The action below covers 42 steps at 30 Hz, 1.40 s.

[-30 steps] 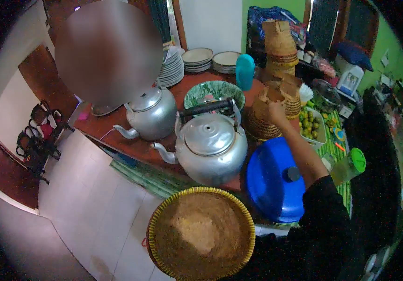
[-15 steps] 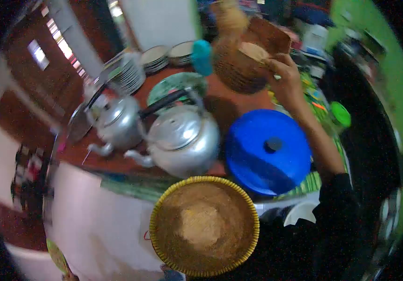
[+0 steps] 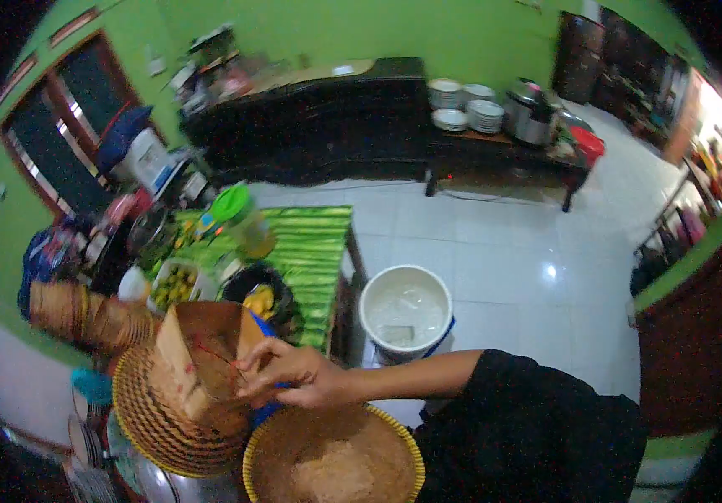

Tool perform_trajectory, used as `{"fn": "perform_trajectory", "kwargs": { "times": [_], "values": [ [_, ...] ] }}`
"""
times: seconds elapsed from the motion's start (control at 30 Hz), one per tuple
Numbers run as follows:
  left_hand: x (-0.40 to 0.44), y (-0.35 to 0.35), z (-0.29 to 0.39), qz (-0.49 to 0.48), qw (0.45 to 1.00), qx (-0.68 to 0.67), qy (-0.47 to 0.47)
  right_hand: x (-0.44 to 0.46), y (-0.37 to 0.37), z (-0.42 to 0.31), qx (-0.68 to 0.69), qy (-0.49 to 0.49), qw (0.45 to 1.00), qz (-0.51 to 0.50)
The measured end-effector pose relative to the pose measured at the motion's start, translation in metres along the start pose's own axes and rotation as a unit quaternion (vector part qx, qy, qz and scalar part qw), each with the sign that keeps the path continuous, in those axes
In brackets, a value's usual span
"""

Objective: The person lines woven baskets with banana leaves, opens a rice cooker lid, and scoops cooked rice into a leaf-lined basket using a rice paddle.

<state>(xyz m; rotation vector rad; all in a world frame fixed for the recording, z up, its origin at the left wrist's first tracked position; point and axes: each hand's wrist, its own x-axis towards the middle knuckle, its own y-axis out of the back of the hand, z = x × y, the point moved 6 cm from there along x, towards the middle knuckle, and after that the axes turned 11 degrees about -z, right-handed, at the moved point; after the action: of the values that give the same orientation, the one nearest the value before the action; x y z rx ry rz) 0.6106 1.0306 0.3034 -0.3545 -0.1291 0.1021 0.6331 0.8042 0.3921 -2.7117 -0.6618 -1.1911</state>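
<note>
Toward the lower left of the view, the right hand (image 3: pixel 294 377) has its grip clamped on the woven basket (image 3: pixel 189 427), fingers together at the right edge of its squared end. This end faces up and the rounded yellow rim points down, to the left of the round basket (image 3: pixel 336 469), whose open mouth faces up just below the wrist. Whether the woven basket's rim touches anything beneath it, I cannot tell. The left hand is out of view, so the state of its grip I cannot tell either.

Half a second ago the woven basket is up beyond the kettles, near the turquoise bottle (image 3: pixel 91 386); now it is close in, beside the round basket, with the bottle off to its left. The view has swung to the right: the two kettles, central before, are reduced to a strip of silver metal (image 3: pixel 164 486) at the bottom edge, and the blue lid (image 3: pixel 263 324) is mostly hidden behind hand and baskets. The white bucket (image 3: pixel 407 308), partly showing before, is now in full sight on the floor, right of the bench (image 3: pixel 315 239), where the green-lidded pitcher (image 3: pixel 244 222) stands.
</note>
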Motion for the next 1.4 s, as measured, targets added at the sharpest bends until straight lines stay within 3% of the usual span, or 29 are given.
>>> {"fn": "perform_trajectory", "kwargs": {
  "times": [0.13, 0.37, 0.47, 0.53, 0.63, 0.77, 1.0, 1.1, 1.13, 1.2, 1.23, 1.3, 1.33, 1.37, 1.4],
  "values": [
    [0.014, -0.074, -0.043, -0.102, 0.993, -0.020, 0.058, -0.055, 0.070, -0.017, -0.092, -0.050, 0.993, 0.057],
    [-0.031, -0.258, -0.167, -0.263, 0.942, -0.033, 0.205, -0.199, 0.249, -0.081, -0.109, -0.105, 0.928, 0.339],
    [-0.078, -0.343, -0.225, -0.335, 0.901, -0.036, 0.272, -0.260, 0.320, -0.148, -0.182, -0.180, 0.869, 0.424],
    [-0.109, -0.394, -0.258, -0.387, 0.869, -0.027, 0.307, -0.302, 0.361, -0.190, -0.332, -0.206, 0.814, 0.430],
    [-0.140, -0.472, -0.289, -0.457, 0.823, -0.017, 0.336, -0.361, 0.417, -0.239, -0.227, -0.178, 0.780, 0.555],
    [-0.152, -0.559, -0.320, -0.541, 0.774, -0.009, 0.329, -0.419, 0.465, -0.272, -0.267, -0.110, 0.723, 0.628],
    [-0.146, -0.738, -0.402, -0.671, 0.691, 0.013, 0.268, -0.508, 0.575, -0.296, -0.312, -0.108, 0.639, 0.694],
    [-0.143, -0.827, -0.443, -0.736, 0.644, 0.046, 0.205, -0.548, 0.658, -0.319, -0.261, -0.014, 0.635, 0.727],
    [-0.144, -0.854, -0.457, -0.761, 0.621, 0.062, 0.175, -0.558, 0.673, -0.334, -0.290, -0.049, 0.606, 0.739],
    [-0.152, -0.899, -0.498, -0.763, 0.585, 0.037, 0.273, -0.576, 0.700, -0.370, -0.345, -0.111, 0.548, 0.754],
    [-0.164, -0.906, -0.534, -0.684, 0.561, -0.021, 0.465, -0.593, 0.704, -0.385, -0.347, -0.067, 0.548, 0.758],
    [-0.185, -0.943, -0.580, -0.620, 0.523, 0.023, 0.584, -0.638, 0.718, -0.413, -0.347, 0.029, 0.542, 0.765],
    [-0.192, -0.973, -0.604, -0.658, 0.524, 0.122, 0.526, -0.654, 0.728, -0.427, -0.357, 0.020, 0.521, 0.775],
    [-0.212, -0.975, -0.681, -0.609, 0.498, 0.099, 0.609, -0.666, 0.733, -0.442, -0.368, 0.013, 0.500, 0.784],
    [-0.222, -1.004, -0.666, -0.613, 0.488, 0.155, 0.602, -0.680, 0.740, -0.454, -0.381, 0.006, 0.480, 0.790]
  ]
}}
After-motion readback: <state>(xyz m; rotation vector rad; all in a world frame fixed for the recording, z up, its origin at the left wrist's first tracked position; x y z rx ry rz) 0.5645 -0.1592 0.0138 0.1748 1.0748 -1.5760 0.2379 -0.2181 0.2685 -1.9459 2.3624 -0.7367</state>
